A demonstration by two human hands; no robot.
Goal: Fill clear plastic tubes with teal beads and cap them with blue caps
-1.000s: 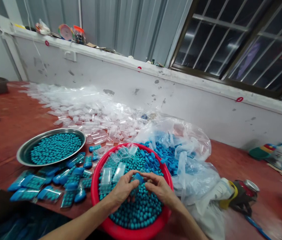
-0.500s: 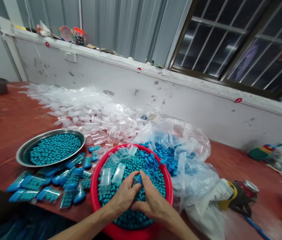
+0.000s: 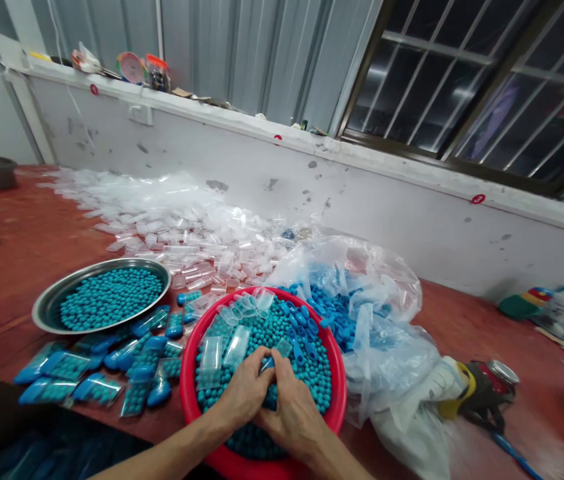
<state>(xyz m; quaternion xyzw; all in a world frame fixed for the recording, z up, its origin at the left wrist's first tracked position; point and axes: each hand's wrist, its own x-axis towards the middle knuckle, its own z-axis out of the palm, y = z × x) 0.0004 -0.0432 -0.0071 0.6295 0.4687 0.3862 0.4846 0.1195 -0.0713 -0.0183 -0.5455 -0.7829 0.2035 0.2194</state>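
Above a red basin [image 3: 189,373] of teal beads [image 3: 275,321], my left hand [image 3: 246,387] and my right hand [image 3: 292,407] meet. Their fingers are closed around a small plastic container, mostly hidden; a blue part [image 3: 267,364] shows between the fingertips. A clear tube end [image 3: 283,347] sticks out just beyond my right fingers; whether it belongs to the held container I cannot tell. In the basin, clear empty tubes [image 3: 237,347] lie on the left and back of the beads. Blue caps [image 3: 300,327] lie on the right side.
Left of the basin are filled bead containers [image 3: 69,365] with blue caps and a metal bowl [image 3: 45,313] of beads. A pile of clear tubes [image 3: 162,207] spreads behind. To the right, a plastic bag [image 3: 387,273] holds blue caps, near a jar [image 3: 502,372].
Both hands have drawn slightly left and closer together over the basin. The fingertips have shifted around the held container, and a clear tube end now shows beyond my right fingers.
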